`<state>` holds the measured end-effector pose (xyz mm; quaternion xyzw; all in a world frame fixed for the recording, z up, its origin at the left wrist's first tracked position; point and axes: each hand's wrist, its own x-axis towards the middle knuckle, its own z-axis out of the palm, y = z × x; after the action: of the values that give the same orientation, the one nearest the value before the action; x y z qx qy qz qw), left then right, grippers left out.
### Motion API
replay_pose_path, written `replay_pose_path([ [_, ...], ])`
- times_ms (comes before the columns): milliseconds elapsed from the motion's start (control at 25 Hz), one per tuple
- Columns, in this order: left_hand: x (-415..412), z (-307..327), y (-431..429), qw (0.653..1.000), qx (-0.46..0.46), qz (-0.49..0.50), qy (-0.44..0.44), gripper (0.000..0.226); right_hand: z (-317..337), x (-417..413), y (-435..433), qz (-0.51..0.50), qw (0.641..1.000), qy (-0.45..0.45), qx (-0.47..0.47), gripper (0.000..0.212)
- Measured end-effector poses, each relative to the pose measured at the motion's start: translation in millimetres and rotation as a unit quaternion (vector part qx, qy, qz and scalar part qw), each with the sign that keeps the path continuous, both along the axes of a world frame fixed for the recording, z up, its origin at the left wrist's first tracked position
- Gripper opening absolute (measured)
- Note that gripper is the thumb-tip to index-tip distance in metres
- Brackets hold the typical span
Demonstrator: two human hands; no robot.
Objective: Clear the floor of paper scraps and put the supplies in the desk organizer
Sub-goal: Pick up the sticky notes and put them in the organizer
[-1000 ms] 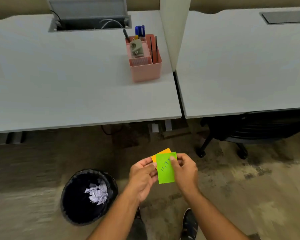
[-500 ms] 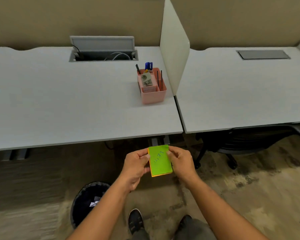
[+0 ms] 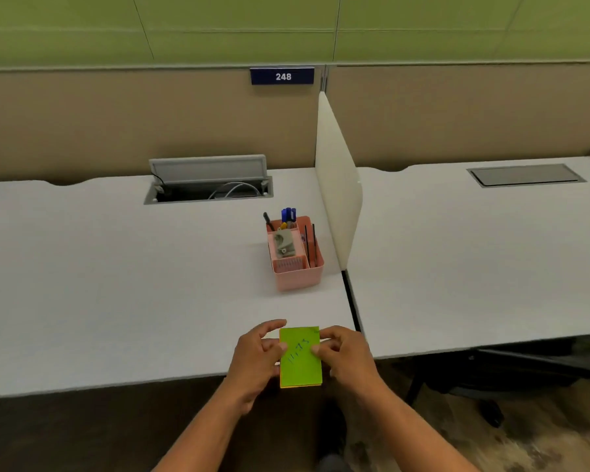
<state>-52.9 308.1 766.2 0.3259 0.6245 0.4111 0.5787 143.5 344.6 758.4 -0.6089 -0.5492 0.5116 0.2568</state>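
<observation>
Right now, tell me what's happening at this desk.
A person stands at the pale grey desk, holding a small stack of sticky notes, green on top of orange, with blue writing on the top sheet. The left hand and right hand pinch it from either side, above the desk's near edge. The pink plastic desk organizer sits farther back beside the white divider panel, already holding pens. The notes are not yet in it.

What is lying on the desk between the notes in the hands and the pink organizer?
Nothing: in the head view, only bare desk lies between the notes and the organizer.
</observation>
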Motion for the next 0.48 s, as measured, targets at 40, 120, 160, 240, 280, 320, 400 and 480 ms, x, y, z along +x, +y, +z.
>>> replay_pose_path([
  [40, -1.4, 5.6, 20.8, 0.999, 0.009, 0.000, 0.034, 0.041, 5.2, -2.6, 25.0, 0.016, 1.000, -0.003, 0.009, 0.024],
  [120, -1.9, 18.5, 67.4, 0.996, 0.026, 0.011, 0.090, 0.041, 18.1, -8.2, 77.4, 0.041, 0.998, -0.010, 0.039, 0.033],
  [160, -2.0, 24.5, 89.6, 0.993, 0.035, 0.022, 0.107, 0.041, 24.8, -10.8, 100.9, 0.050, 0.997, -0.019, 0.060, 0.034],
  [240, -4.5, 33.1, 131.5, 0.985, 0.068, 0.044, 0.152, 0.039, 35.1, -16.4, 145.9, 0.064, 0.992, -0.041, 0.097, 0.028],
  [280, -6.1, 35.3, 152.0, 0.978, 0.084, 0.053, 0.186, 0.038, 38.0, -19.0, 169.4, 0.068, 0.991, -0.048, 0.108, 0.023],
  [320, -8.0, 37.9, 169.6, 0.969, 0.094, 0.059, 0.221, 0.036, 39.4, -22.1, 190.0, 0.073, 0.989, -0.053, 0.116, 0.017],
  [400, -13.5, 39.2, 195.7, 0.957, 0.102, 0.071, 0.261, 0.032, 41.6, -30.9, 221.0, 0.088, 0.985, -0.069, 0.130, 0.009],
  [480, -19.4, 35.0, 213.5, 0.949, 0.105, 0.067, 0.289, 0.028, 38.4, -41.3, 242.6, 0.098, 0.980, -0.096, 0.145, 0.012],
])
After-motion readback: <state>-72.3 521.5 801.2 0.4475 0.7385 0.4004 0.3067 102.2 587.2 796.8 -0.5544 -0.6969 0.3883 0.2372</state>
